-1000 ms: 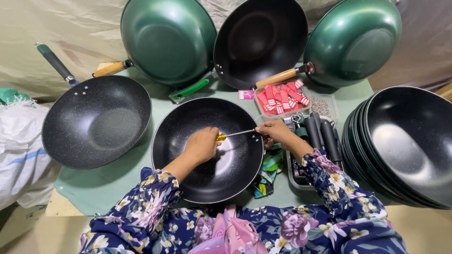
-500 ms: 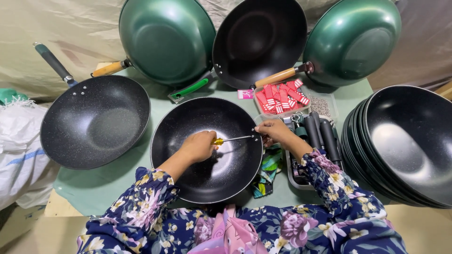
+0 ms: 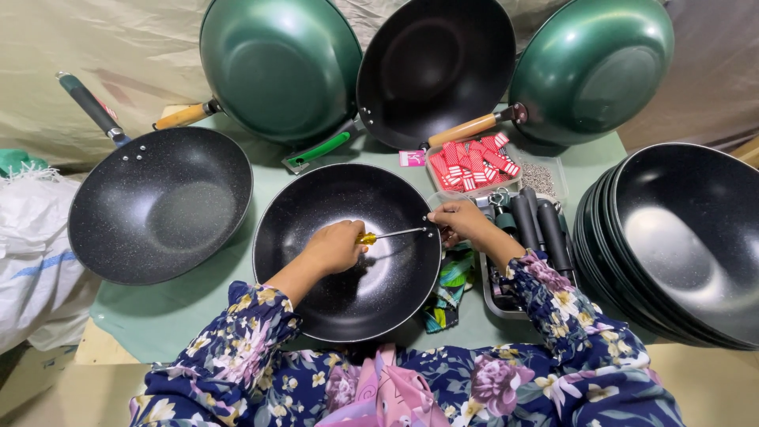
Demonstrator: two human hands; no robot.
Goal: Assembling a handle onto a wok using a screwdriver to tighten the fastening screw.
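A black speckled wok (image 3: 316, 205) without a handle lies in front of me on the green table. Inside it, my left hand (image 3: 336, 247) grips a yellow-handled screwdriver (image 3: 389, 234) whose tip points at the wok's right wall. My right hand (image 3: 461, 221) holds the wok's right rim where the tip meets it; what its fingers pinch is hidden.
A black pan with a dark handle (image 3: 158, 204) lies at left. Two green woks (image 3: 277, 67) (image 3: 593, 67) and a black one (image 3: 435, 67) lean at the back. A stack of black woks (image 3: 680, 245) fills the right. A tray of black handles (image 3: 538, 229) and red packets (image 3: 473, 162) sit close by.
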